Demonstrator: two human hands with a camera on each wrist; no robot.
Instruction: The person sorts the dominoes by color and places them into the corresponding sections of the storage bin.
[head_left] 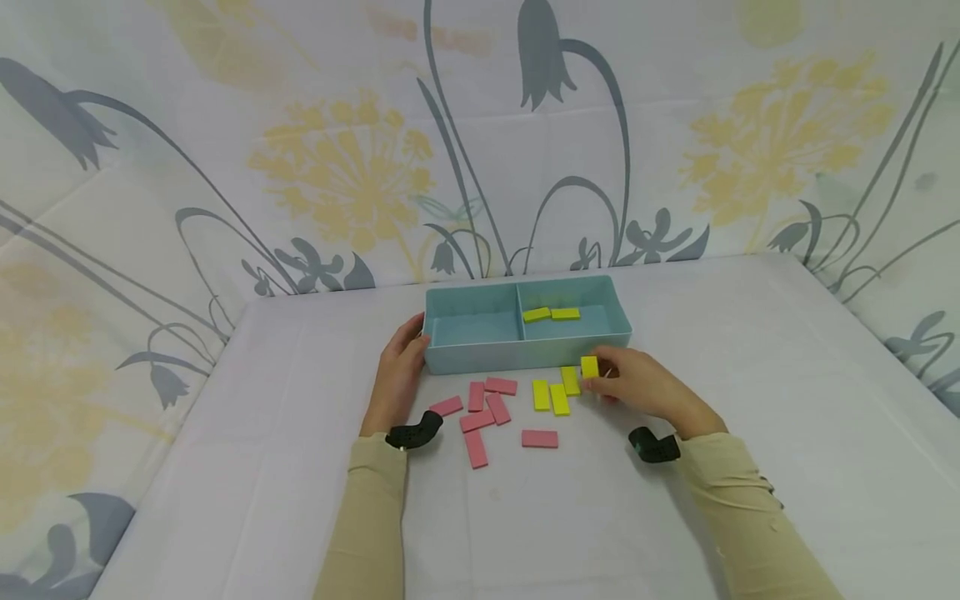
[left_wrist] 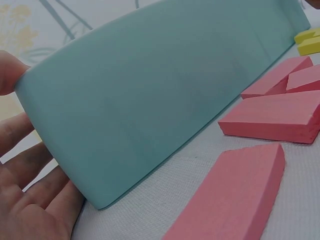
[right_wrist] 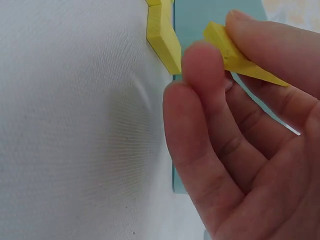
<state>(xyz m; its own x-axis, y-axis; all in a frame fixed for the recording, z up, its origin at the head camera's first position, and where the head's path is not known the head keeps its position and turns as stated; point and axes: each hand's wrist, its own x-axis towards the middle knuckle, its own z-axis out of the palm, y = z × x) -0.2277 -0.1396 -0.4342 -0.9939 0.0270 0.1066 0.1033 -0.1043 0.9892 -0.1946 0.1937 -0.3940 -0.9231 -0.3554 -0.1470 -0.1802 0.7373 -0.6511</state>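
Note:
A light blue two-compartment box (head_left: 480, 360) stands on the table. My left hand (head_left: 399, 375) holds its left end, the thumb at the near corner of the rim and the fingers along the end wall (left_wrist: 30, 165). In front of the box's right half, my right hand (head_left: 637, 385) pinches a yellow block (head_left: 589, 367) between thumb and fingers; the right wrist view shows this yellow block (right_wrist: 232, 57) raised above the cloth. Beside it lie several yellow blocks (head_left: 559, 400). Two more yellow blocks (head_left: 565, 314) lie in the right compartment.
Several pink blocks (head_left: 477, 421) lie scattered before the box, some touching, and one pink block (head_left: 540, 439) lies apart, nearer the person. A white cloth (head_left: 525, 533) covers the table. Behind the box rises a flower-patterned curtain (head_left: 480, 150).

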